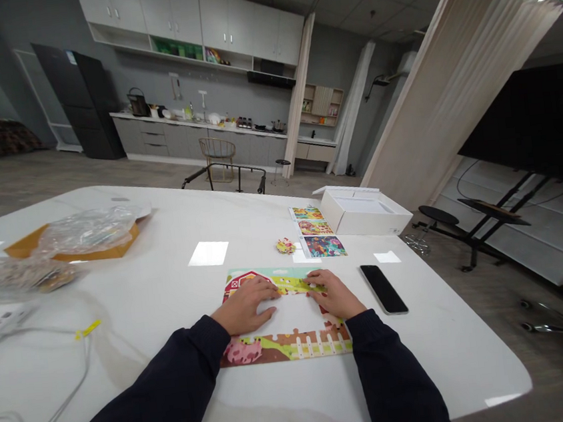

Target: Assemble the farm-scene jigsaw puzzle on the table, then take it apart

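A partly assembled farm jigsaw puzzle (288, 344) lies on the white table (427, 350), with a red barn, a pig and a white fence around a white gap in its middle. My left hand (244, 307) rests flat on the pieces near the barn. My right hand (333, 293) lies on the green pieces along the top edge, and its fingers hide part of them. Neither hand shows a loose piece. Beyond the puzzle sits a small heap of loose pieces (285, 245), next to several colourful picture cards (317, 233).
An open white box (365, 212) stands at the table's far right, and a black smartphone (383, 289) lies right of the puzzle. On the left are a plastic bag on cardboard (87, 235) and a white cable (63, 388). Black stools (474, 224) stand beyond the right edge.
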Demonstrator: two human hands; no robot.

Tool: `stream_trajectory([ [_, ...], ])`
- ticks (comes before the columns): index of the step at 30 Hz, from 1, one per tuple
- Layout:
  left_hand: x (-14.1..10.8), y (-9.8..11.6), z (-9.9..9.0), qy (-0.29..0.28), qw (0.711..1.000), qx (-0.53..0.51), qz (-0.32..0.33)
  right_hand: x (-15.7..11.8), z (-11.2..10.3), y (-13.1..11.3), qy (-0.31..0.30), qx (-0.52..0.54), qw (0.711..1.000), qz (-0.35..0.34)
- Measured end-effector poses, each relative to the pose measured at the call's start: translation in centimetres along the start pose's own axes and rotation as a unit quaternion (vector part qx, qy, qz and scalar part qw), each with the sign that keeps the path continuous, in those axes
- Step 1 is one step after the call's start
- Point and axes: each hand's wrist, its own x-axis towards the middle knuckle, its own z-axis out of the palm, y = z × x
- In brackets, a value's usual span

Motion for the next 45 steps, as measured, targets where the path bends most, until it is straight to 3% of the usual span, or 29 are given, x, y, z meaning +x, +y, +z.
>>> stream_trajectory([
  [19,-0.1,-0.1,0.2,0.003,1.0,0.0,-0.001,0.3,0.5,-0.5,0.007,-0.024,1.0,-0.013],
  [26,0.1,-0.1,-0.1,0.011,1.0,0.005,0.006,0.6,0.0,-0.8,0.05,0.019,0.998,0.013],
  [31,0.4,-0.2,-1.1,0.074,0.996,0.044,-0.022,4.6,0.1,-0.7,0.032,-0.032,0.999,0.017],
  [38,0.1,-0.7,-1.3,0.143,0.985,0.081,-0.052,13.1,2.7,-0.3,0.031,-0.161,0.983,0.081],
  [45,0.0,-0.7,-1.9,0.216,0.966,0.118,-0.081,14.8,4.3,0.0,0.051,-0.207,0.966,0.143],
])
